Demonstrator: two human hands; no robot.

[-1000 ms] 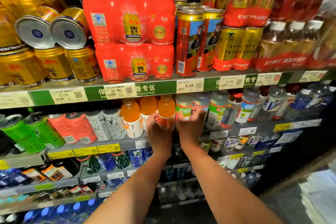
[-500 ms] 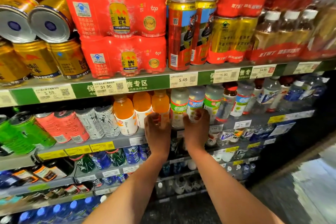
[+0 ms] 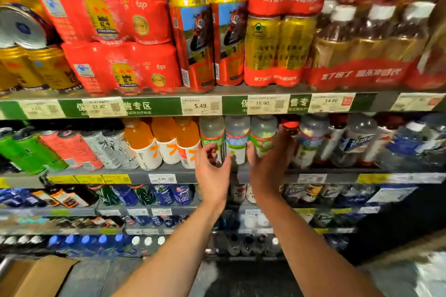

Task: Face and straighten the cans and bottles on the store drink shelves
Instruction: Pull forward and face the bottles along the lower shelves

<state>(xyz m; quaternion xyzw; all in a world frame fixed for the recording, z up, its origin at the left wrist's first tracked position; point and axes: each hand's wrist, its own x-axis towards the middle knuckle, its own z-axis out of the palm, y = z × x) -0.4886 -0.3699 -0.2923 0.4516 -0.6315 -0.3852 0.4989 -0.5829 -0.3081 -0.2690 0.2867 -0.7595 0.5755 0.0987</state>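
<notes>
We see three clear green-labelled bottles [image 3: 237, 137] upright on the second shelf [image 3: 169, 172], right of the orange juice bottles [image 3: 166, 140]. Our left hand [image 3: 212, 171] hovers just before the leftmost one, fingers loose, grasping nothing. Our right hand [image 3: 270, 164] cups the rightmost bottle's side, fingers extended. A second ago both hands were further left, at the juice. Both forearms reach forward.

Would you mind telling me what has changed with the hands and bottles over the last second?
Both hands moved rightward along the shelf. The left hand let go of the orange bottles and now hangs open before the cloudy bottles with green and blue labels. The right hand shifted from the leftmost of these to the rightmost, fingers relaxed. The orange bottles and the cans above stayed put.
</notes>
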